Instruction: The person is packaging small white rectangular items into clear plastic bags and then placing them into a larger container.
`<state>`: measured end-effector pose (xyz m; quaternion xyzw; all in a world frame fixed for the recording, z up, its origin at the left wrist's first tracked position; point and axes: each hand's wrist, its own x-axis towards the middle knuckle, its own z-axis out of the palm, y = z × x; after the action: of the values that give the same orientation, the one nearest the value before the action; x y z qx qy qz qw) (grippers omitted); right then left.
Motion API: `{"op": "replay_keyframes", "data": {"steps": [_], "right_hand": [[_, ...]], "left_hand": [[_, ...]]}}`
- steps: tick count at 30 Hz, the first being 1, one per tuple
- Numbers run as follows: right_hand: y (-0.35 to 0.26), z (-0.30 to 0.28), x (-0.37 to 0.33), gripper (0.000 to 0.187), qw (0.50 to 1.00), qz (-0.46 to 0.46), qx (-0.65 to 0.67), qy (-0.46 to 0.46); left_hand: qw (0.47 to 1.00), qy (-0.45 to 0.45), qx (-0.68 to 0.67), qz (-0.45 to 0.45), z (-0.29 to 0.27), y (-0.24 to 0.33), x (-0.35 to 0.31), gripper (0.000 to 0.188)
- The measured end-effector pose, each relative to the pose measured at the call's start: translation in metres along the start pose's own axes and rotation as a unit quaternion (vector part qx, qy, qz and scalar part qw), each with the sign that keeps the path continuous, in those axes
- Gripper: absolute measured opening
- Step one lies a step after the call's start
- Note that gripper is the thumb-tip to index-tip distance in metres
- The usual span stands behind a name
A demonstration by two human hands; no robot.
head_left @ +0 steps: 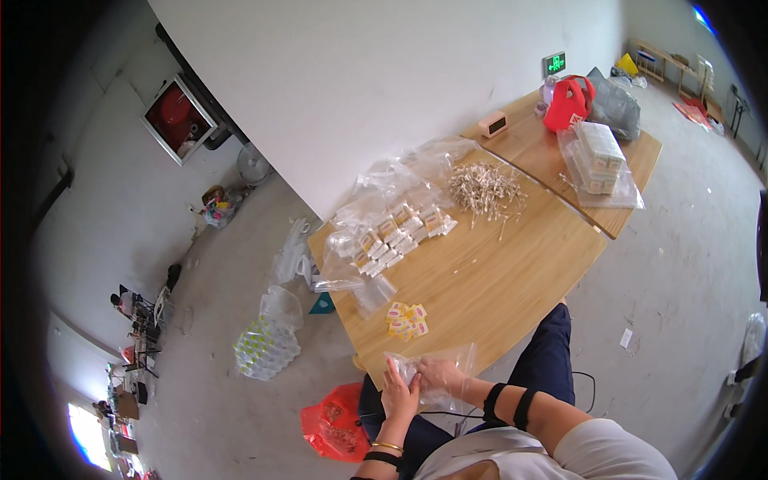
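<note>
Both hands are together at the near edge of the wooden table, holding a clear plastic bag. My left hand grips the bag's left side, and my right hand lies on it with fingers closed over the plastic. Just beyond the bag sits a small pile of yellow and pink packets. Farther up the table lie rows of small white boxes on crumpled clear plastic, and a heap of thin pale sticks.
A second table at the far right carries a wrapped stack of boxes, a red bag, a grey bag and a small clock. On the floor lie a red plastic bag and a bag of bottles.
</note>
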<state>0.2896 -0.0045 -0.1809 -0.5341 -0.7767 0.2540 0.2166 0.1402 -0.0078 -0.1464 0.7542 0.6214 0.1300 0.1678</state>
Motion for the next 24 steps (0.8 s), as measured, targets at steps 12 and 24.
{"op": "replay_keyframes", "data": {"steps": [12, 24], "right_hand": [[0.007, 0.01, 0.005, 0.051, 0.995, 0.005, -0.019, 0.098], [0.013, 0.027, 0.011, 0.057, 0.991, -0.025, 0.014, 0.129]], "left_hand": [[0.996, 0.067, -0.011, 0.051, 0.009, 0.008, 0.003, 0.084], [0.98, 0.048, 0.144, 0.127, -0.003, 0.014, -0.004, 0.064]]}}
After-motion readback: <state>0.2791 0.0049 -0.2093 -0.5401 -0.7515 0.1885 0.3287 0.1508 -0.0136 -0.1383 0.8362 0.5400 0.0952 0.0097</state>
